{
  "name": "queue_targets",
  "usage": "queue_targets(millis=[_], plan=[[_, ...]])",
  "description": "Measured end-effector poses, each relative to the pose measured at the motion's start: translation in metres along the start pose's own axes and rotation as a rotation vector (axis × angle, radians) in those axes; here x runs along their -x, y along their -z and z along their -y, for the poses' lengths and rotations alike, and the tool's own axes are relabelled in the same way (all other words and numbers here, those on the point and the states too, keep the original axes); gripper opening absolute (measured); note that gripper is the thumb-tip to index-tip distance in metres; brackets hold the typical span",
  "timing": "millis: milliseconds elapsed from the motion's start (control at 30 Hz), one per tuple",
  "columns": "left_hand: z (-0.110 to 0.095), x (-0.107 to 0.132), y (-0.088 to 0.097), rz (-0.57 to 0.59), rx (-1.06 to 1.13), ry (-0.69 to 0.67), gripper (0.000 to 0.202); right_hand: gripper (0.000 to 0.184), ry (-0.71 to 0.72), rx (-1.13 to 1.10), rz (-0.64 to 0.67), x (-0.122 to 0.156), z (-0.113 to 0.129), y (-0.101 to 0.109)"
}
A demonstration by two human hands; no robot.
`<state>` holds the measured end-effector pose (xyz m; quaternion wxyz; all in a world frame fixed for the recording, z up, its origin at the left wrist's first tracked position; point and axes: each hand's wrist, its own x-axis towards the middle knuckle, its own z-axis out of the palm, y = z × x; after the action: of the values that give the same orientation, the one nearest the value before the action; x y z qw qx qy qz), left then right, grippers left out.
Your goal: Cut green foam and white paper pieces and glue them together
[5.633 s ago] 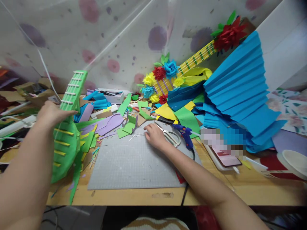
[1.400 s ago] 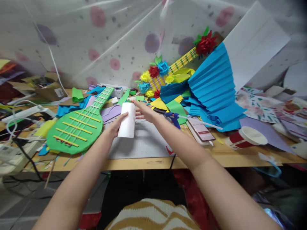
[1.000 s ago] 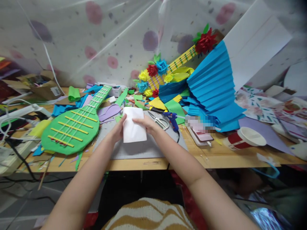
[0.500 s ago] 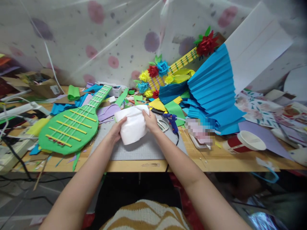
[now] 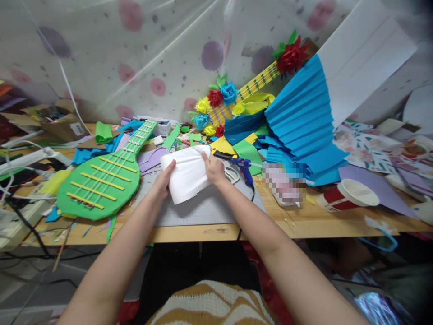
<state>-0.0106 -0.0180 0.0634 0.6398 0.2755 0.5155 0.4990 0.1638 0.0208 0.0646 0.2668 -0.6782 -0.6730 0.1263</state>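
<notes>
A white, slightly creased sheet that looks like paper or thin cloth (image 5: 187,174) is held up over the grey cutting mat (image 5: 182,216). My left hand (image 5: 164,181) grips its left edge, thumb on the near face. On the opposite side, my right hand (image 5: 214,169) pinches the right edge, with its thumb near the top corner. The fingers behind the sheet are hidden. Just right of my right hand lie scissors (image 5: 233,175), partly covered, and a blue glue gun (image 5: 244,169) with its cord running to the table edge.
A green paper lute (image 5: 98,187) lies at left. Behind stands a yellow instrument neck (image 5: 259,81) with paper flowers. Pleated blue paper (image 5: 301,122) leans at right, near a red and white paper cup (image 5: 348,196). Paper scraps (image 5: 152,158) litter the table; a power strip (image 5: 20,214) sits far left.
The sheet looks flatter and more tightly stretched between my hands, its lower edge straighter. Both hands keep their hold, and the view has shifted slightly.
</notes>
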Motion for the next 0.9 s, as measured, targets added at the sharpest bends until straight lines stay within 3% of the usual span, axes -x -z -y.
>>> queue_targets(millis=[233,367,433,533,633,700,767,900], plan=[[-0.01,0.003,-0.002,-0.01,-0.09,-0.084,0.055,0.043,0.021,0.019,-0.011,-0.01,0.0,0.005],[-0.031,0.008,0.024,-0.052,-0.214,0.061,0.048,0.048,-0.123,0.104,-0.042,-0.021,-0.019,0.021],[-0.042,0.009,0.039,-0.166,-0.179,0.003,0.044,0.049,-0.122,0.139,-0.033,-0.024,-0.031,0.026],[-0.051,0.008,0.048,-0.185,-0.084,-0.129,0.044,0.044,-0.109,0.181,0.099,-0.021,-0.038,0.025],[-0.053,0.005,0.037,-0.112,-0.011,-0.257,0.046,0.056,-0.069,0.175,0.076,-0.013,-0.031,0.017],[-0.05,0.003,0.023,-0.091,0.016,-0.314,0.047,0.062,0.053,0.118,-0.031,-0.008,-0.021,0.016],[-0.047,0.0,0.01,-0.098,0.044,-0.357,0.049,0.058,0.182,-0.026,-0.05,-0.006,-0.007,0.018],[-0.045,-0.007,-0.013,-0.103,0.041,-0.452,0.06,0.058,0.257,-0.408,0.309,0.0,0.03,0.032]])
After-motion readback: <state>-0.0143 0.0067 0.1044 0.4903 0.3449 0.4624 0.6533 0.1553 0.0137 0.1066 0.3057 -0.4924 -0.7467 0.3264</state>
